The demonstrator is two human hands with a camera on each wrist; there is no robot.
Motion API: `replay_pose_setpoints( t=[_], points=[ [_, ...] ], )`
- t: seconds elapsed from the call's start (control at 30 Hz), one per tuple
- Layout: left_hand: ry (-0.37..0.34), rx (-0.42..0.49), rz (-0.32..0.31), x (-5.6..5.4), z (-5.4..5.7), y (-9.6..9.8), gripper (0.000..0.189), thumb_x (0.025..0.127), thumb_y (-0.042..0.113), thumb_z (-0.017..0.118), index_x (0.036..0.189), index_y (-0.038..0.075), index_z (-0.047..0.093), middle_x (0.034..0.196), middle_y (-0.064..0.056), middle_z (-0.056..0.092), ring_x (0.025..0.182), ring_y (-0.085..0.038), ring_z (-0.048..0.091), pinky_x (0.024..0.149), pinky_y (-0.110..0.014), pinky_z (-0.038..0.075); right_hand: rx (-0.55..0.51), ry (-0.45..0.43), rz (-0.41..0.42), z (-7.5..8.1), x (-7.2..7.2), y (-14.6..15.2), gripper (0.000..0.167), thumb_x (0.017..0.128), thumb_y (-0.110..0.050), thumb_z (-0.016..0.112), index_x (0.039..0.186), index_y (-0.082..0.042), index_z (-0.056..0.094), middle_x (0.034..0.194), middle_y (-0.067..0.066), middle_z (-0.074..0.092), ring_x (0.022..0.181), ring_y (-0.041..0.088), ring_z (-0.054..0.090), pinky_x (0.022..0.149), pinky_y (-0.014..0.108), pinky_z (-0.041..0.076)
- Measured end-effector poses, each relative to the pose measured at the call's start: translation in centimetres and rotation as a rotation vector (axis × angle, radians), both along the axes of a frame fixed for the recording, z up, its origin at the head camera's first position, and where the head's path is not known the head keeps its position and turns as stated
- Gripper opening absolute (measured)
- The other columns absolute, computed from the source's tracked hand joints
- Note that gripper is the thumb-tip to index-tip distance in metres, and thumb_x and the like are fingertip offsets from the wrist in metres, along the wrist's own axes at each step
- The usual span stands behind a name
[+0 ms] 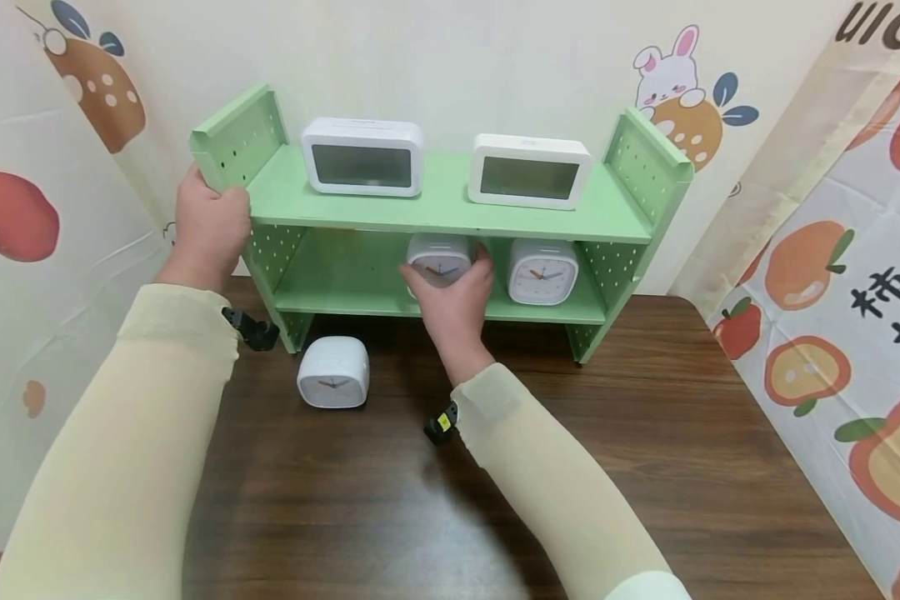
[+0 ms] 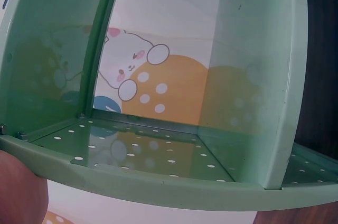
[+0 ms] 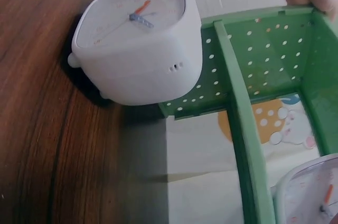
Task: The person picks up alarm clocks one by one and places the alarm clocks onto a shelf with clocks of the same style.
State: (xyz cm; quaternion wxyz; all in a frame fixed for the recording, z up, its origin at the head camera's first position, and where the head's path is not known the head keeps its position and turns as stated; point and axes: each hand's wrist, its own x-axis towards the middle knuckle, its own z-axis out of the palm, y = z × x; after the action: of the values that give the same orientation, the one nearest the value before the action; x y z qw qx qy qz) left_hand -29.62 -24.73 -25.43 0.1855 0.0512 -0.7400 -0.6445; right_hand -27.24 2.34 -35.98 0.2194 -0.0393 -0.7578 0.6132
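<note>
A green two-tier shelf (image 1: 345, 265) stands against the wall. My left hand (image 1: 212, 218) grips the front edge of its left side panel; in the left wrist view, part of that hand (image 2: 22, 189) shows at the panel's rim. With thumb and fingers spread to either side, my right hand (image 1: 456, 304) holds a white alarm clock (image 1: 439, 243) on the lower tier, near the middle. The right wrist view shows this clock (image 3: 303, 195) at the lower right corner. A matching alarm clock (image 1: 543, 277) sits to its right. Another alarm clock (image 1: 334, 373) stands on the table, in front of the shelf's left leg.
Two white digital clocks, one at left (image 1: 362, 157) and one at right (image 1: 529, 171), stand on the top tier. Below is a dark brown wooden table (image 1: 330, 508). Fruit-printed cloth (image 1: 810, 275) hangs at the sides, and a pale printed wall (image 1: 450, 67) rises behind the shelf.
</note>
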Motion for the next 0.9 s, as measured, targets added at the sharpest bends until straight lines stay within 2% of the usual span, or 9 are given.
replay_pose_setpoints(
  t=[0.1,0.17,0.27,0.37,0.43,0.5,0.6,0.73,0.9],
  points=[
    [-0.007,-0.005,0.001,0.0,0.0,-0.1,0.061,0.095,-0.003,0.034,0.149,0.023,0.048,0.15,-0.003,0.053,0.135,-0.016,0.046,0.118,-0.03,0.031,-0.015,0.004,0.017,0.3,1.1,0.4,0.112,0.074,-0.049,0.091,0.158,-0.015,0.024,0.15,0.006,0.037,0.124,0.02,0.045,0.102,0.038,0.046],
    [-0.01,-0.007,0.0,0.0,0.0,-0.2,0.061,0.095,-0.003,0.034,0.149,0.023,0.048,0.15,-0.002,0.053,0.135,-0.016,0.046,0.118,-0.031,0.03,0.002,0.042,0.03,0.5,2.0,0.8,0.102,0.078,-0.047,0.088,0.155,-0.014,0.028,0.15,0.006,0.037,0.125,0.02,0.045,0.103,0.04,0.045],
    [-0.008,-0.013,-0.004,0.1,0.1,-0.1,0.061,0.095,-0.003,0.034,0.148,0.023,0.048,0.149,-0.003,0.053,0.135,-0.016,0.046,0.118,-0.031,0.031,0.064,0.163,0.065,1.0,3.1,2.0,0.072,0.088,-0.036,0.081,0.141,-0.004,0.044,0.142,0.009,0.044,0.125,0.024,0.046,0.107,0.043,0.042],
    [-0.004,-0.014,-0.006,0.2,0.1,0.0,0.06,0.096,-0.003,0.034,0.149,0.022,0.048,0.149,-0.003,0.053,0.134,-0.016,0.047,0.118,-0.03,0.031,0.133,0.31,0.089,1.6,4.0,3.5,0.037,0.094,-0.023,0.073,0.116,0.002,0.057,0.126,0.012,0.054,0.12,0.025,0.05,0.106,0.047,0.041],
    [-0.002,-0.018,-0.003,0.2,0.1,0.0,0.06,0.096,-0.002,0.034,0.149,0.021,0.048,0.149,-0.004,0.053,0.134,-0.016,0.047,0.117,-0.029,0.032,0.156,0.377,0.087,2.4,4.5,4.7,0.025,0.094,-0.017,0.07,0.106,0.002,0.06,0.118,0.014,0.058,0.114,0.025,0.053,0.102,0.048,0.043],
    [-0.001,-0.023,0.0,0.2,0.1,0.0,0.06,0.096,-0.002,0.034,0.149,0.021,0.047,0.15,-0.004,0.053,0.134,-0.015,0.047,0.117,-0.029,0.032,0.164,0.432,0.056,3.4,4.8,6.1,0.021,0.092,-0.013,0.07,0.102,0.002,0.061,0.112,0.013,0.061,0.108,0.024,0.055,0.098,0.047,0.045],
    [0.0,-0.009,-0.007,0.2,0.1,0.0,0.061,0.096,-0.003,0.033,0.149,0.022,0.047,0.15,-0.003,0.052,0.135,-0.015,0.046,0.117,-0.028,0.031,0.089,0.469,-0.011,5.0,5.2,8.7,0.017,0.091,-0.009,0.07,0.102,0.002,0.063,0.104,0.007,0.062,0.1,0.021,0.058,0.091,0.04,0.048],
    [0.005,0.013,-0.017,0.2,0.0,0.0,0.061,0.095,-0.003,0.034,0.148,0.022,0.048,0.15,-0.003,0.052,0.136,-0.015,0.046,0.118,-0.029,0.03,-0.041,0.465,-0.117,7.2,5.7,12.4,0.012,0.092,-0.007,0.069,0.102,-0.001,0.065,0.098,0.0,0.061,0.096,0.018,0.059,0.087,0.03,0.047],
    [-0.002,0.001,-0.011,0.1,0.0,0.1,0.06,0.096,-0.003,0.033,0.149,0.023,0.047,0.15,-0.002,0.051,0.136,-0.014,0.044,0.118,-0.028,0.029,-0.101,0.435,-0.244,9.3,6.3,16.2,0.014,0.093,-0.006,0.065,0.107,-0.006,0.062,0.103,0.002,0.058,0.102,0.017,0.056,0.089,0.028,0.043]
  ],
)
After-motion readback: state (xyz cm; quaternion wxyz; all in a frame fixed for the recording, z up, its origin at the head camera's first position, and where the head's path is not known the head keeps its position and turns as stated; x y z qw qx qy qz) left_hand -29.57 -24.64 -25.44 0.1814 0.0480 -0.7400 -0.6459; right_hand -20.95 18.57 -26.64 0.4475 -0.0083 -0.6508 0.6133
